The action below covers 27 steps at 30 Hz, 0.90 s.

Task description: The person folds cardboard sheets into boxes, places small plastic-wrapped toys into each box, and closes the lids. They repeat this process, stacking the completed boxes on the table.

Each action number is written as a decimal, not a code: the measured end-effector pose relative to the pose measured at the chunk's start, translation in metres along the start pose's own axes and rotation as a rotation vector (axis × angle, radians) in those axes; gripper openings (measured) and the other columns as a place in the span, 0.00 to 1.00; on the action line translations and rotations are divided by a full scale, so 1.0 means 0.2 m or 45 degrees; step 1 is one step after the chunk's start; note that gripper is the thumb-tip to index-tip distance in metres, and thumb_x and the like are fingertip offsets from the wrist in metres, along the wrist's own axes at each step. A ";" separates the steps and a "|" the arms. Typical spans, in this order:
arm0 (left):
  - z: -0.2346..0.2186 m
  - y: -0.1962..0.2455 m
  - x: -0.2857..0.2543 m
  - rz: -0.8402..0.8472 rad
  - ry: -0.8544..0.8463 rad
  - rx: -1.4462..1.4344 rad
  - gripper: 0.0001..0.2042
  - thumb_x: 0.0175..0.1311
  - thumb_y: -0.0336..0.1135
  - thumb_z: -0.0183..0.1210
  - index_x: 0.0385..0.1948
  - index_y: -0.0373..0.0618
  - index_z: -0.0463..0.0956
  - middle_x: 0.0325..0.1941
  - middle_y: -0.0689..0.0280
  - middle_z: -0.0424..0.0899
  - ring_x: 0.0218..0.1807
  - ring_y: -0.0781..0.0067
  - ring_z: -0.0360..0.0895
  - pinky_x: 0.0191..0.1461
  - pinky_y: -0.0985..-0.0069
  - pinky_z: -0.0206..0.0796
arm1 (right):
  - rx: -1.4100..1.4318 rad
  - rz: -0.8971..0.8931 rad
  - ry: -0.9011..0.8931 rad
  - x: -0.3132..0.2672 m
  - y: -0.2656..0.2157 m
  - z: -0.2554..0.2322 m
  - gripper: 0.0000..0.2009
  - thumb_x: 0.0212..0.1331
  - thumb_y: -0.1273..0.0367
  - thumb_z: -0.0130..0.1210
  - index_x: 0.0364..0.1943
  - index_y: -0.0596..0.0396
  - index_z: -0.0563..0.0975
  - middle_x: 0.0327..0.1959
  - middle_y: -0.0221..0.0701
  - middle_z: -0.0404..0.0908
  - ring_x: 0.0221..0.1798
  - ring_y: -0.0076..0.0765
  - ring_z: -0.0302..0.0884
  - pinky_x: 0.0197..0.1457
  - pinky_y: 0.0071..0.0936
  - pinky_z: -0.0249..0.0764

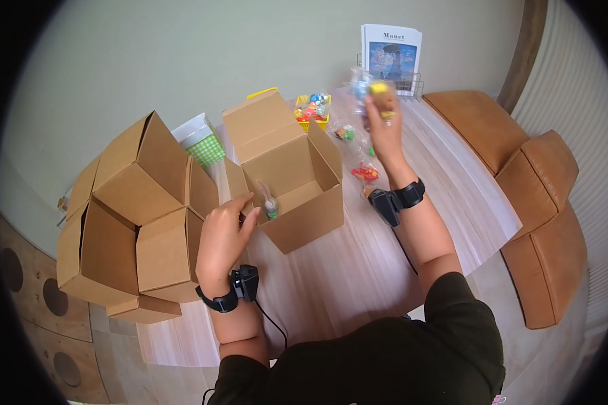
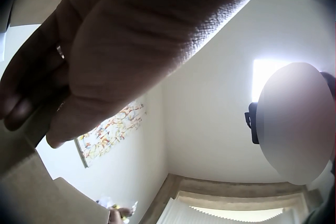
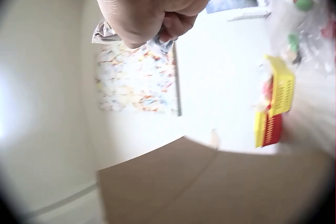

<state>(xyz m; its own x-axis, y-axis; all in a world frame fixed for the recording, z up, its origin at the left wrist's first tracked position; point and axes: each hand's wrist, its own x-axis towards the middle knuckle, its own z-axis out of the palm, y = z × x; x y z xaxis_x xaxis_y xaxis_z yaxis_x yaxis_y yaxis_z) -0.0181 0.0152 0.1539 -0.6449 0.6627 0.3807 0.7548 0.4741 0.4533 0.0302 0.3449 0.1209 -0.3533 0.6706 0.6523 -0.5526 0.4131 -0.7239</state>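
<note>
Above pale wood-grain surface [image 1: 452, 196], right of open brown cardboard box [image 1: 304, 226], right hand [image 1: 387, 138] pinches blurred blue-and-yellow clear-plastic packets [image 1: 380, 94] between curled fingers. Left hand [image 1: 224, 236] at box's left edge, thumb apart; finger grip unclear. White-and-green wrapped item [image 1: 271, 206] inside box.

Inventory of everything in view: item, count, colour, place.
Left cardboard: box count unclear, brown, table's left
Centre box: 1, brown, open
Table: 1, pale wood-look, centre
Loose packets: several, multicoloured, right of centre box
Boxed packet: 1, clear/green, inside centre box
Yellow basket: 1, behind centre box, packets inside
Checked tub: 1, green/white, between boxes
Monet print: 1, white/blue, back
Seating: brown, right
Painting: 1, multicoloured, wall
Held packets: count blurred, right hand
Wrist cameras: 2, black
Left hand: 1, centre box's left edge
Right hand: 1, raised
</note>
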 end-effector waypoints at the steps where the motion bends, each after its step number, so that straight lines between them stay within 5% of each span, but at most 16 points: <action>1: 0.00 0.00 0.00 -0.005 -0.006 -0.005 0.14 0.59 0.34 0.61 0.44 0.36 0.80 0.34 0.47 0.82 0.30 0.50 0.80 0.38 0.63 0.71 | -0.066 -0.135 -0.209 -0.02 -0.08 0.04 0.13 0.58 0.74 0.57 0.48 0.57 0.73 0.36 0.30 0.77 0.40 0.33 0.76 0.47 0.31 0.72; 4: 0.01 0.00 0.00 0.003 -0.012 -0.007 0.14 0.59 0.33 0.61 0.45 0.36 0.80 0.34 0.47 0.82 0.31 0.52 0.81 0.39 0.64 0.72 | -0.264 -0.251 -0.741 -0.15 -0.30 0.16 0.17 0.55 0.75 0.57 0.51 0.56 0.74 0.42 0.35 0.78 0.43 0.44 0.79 0.48 0.37 0.73; 6: 0.01 0.00 0.00 -0.015 -0.036 -0.001 0.15 0.59 0.33 0.61 0.46 0.37 0.79 0.35 0.47 0.82 0.31 0.52 0.81 0.39 0.65 0.72 | -0.649 -0.518 -0.870 -0.25 -0.27 0.23 0.20 0.49 0.76 0.58 0.51 0.54 0.75 0.48 0.39 0.76 0.44 0.45 0.79 0.44 0.38 0.76; 12: 0.01 -0.02 0.00 -0.007 -0.073 0.024 0.15 0.60 0.32 0.61 0.47 0.37 0.79 0.36 0.47 0.83 0.32 0.53 0.81 0.39 0.65 0.73 | -1.151 -0.308 -1.430 -0.34 -0.31 0.25 0.11 0.56 0.71 0.56 0.44 0.53 0.77 0.43 0.36 0.75 0.47 0.47 0.77 0.47 0.39 0.74; 15: 0.01 0.00 0.01 -0.014 -0.092 0.030 0.15 0.60 0.32 0.61 0.48 0.38 0.78 0.37 0.47 0.83 0.32 0.53 0.81 0.40 0.64 0.73 | -1.006 -0.373 -1.379 -0.35 -0.27 0.23 0.08 0.59 0.69 0.56 0.41 0.53 0.78 0.44 0.35 0.76 0.47 0.45 0.78 0.47 0.37 0.74; 20: 0.01 -0.02 0.00 -0.015 -0.076 0.040 0.15 0.61 0.32 0.59 0.49 0.38 0.78 0.39 0.47 0.82 0.34 0.50 0.81 0.42 0.62 0.72 | -0.404 -0.611 -0.737 -0.26 -0.29 0.14 0.05 0.61 0.72 0.54 0.38 0.56 0.79 0.40 0.34 0.80 0.43 0.41 0.78 0.44 0.33 0.73; 22: 0.01 -0.03 0.00 -0.003 -0.062 0.034 0.15 0.61 0.33 0.59 0.49 0.39 0.78 0.40 0.47 0.82 0.36 0.49 0.80 0.44 0.61 0.72 | -0.388 -0.313 -0.395 -0.20 -0.25 0.08 0.05 0.61 0.74 0.52 0.37 0.56 0.80 0.39 0.33 0.81 0.41 0.41 0.78 0.47 0.31 0.73; 24: 0.02 -0.04 -0.01 0.009 -0.050 0.042 0.15 0.61 0.33 0.58 0.49 0.39 0.77 0.40 0.47 0.82 0.37 0.47 0.80 0.44 0.60 0.71 | -0.631 -0.276 -0.290 -0.09 0.01 -0.04 0.07 0.59 0.70 0.57 0.39 0.55 0.79 0.42 0.38 0.79 0.48 0.44 0.76 0.50 0.40 0.73; 26: 0.02 -0.05 -0.01 0.037 -0.034 0.066 0.15 0.61 0.33 0.58 0.49 0.39 0.77 0.40 0.48 0.82 0.39 0.46 0.79 0.45 0.59 0.71 | -1.099 -0.260 -0.367 -0.05 0.30 -0.19 0.20 0.53 0.60 0.64 0.49 0.51 0.78 0.54 0.43 0.74 0.60 0.52 0.68 0.61 0.45 0.67; 27: 0.03 -0.05 -0.01 0.052 -0.029 0.079 0.15 0.61 0.32 0.58 0.49 0.39 0.77 0.40 0.48 0.82 0.37 0.48 0.79 0.44 0.61 0.71 | -1.287 -0.077 -0.498 -0.08 0.40 -0.24 0.26 0.50 0.56 0.66 0.53 0.50 0.76 0.58 0.45 0.71 0.63 0.55 0.64 0.64 0.46 0.64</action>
<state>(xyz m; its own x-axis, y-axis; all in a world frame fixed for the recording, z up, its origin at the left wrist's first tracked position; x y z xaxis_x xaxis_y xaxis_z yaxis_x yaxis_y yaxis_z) -0.0239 0.0111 0.1439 -0.6110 0.6950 0.3789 0.7869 0.4810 0.3866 0.0277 0.3976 0.0421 -0.6616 0.4630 0.5899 0.2370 0.8754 -0.4213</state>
